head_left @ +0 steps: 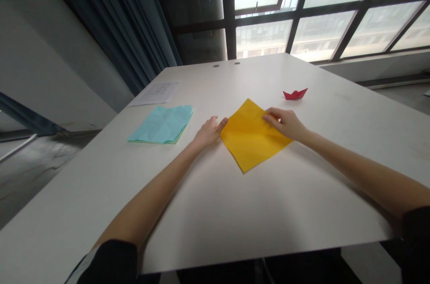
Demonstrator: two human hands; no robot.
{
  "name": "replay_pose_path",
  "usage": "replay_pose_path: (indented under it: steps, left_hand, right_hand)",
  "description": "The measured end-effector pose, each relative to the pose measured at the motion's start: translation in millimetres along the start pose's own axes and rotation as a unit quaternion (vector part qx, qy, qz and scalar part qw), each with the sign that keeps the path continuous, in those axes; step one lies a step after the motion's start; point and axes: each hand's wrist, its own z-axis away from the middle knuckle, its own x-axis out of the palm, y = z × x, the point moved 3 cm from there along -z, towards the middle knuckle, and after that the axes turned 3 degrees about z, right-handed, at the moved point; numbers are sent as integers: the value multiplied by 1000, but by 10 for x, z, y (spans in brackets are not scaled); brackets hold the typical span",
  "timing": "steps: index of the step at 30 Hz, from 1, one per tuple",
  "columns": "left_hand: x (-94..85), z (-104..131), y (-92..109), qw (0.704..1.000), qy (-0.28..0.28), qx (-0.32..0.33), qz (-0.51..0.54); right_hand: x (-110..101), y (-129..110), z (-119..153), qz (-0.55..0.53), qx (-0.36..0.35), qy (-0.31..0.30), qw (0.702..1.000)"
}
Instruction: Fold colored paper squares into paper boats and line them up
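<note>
A yellow square sheet of paper (253, 138) lies on the white table, turned so that one corner points toward me. My left hand (211, 131) is at its left corner, thumb touching the edge and fingers apart, with nothing gripped. On the upper right edge, my right hand (285, 122) pinches the paper between thumb and fingers.
Light blue creased sheets (163, 125) are stacked at the left, with a printed white page (156, 92) behind them. A red folded paper boat (295, 94) stands beyond my right hand. The white table (208, 212) reaches toward the windows; a dark curtain hangs at the left.
</note>
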Motion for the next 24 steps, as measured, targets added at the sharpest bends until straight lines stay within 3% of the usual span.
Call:
replay_pose_path:
  steps: [3, 6, 8, 11, 14, 16, 20, 24]
  left_hand:
    - [17, -22, -35, 999, -11, -31, -2]
    - [37, -38, -59, 998, 8, -39, 42]
    - [67, -32, -48, 992, 4, -45, 117]
    - [134, 9, 37, 956, -46, -45, 288]
    - [160, 51, 132, 912, -57, -33, 405]
    - [156, 59, 152, 902, -40, -28, 429]
    - [126, 47, 144, 903, -13, 4, 429]
    - [91, 40, 146, 913, 15, 29, 406]
  right_hand:
    - [6, 128, -30, -161, 134, 33, 977]
    - [70, 207, -35, -349, 237, 22, 906]
    - [96, 220, -28, -412, 283, 21, 866]
    - [108, 203, -13, -449, 315, 21, 836]
    - [119, 195, -2, -460, 324, 18, 827]
    - [140, 215, 1, -464, 324, 17, 824]
    - [219, 305, 4, -470, 322, 4, 822]
    - [279, 369, 3, -444, 307, -4, 842]
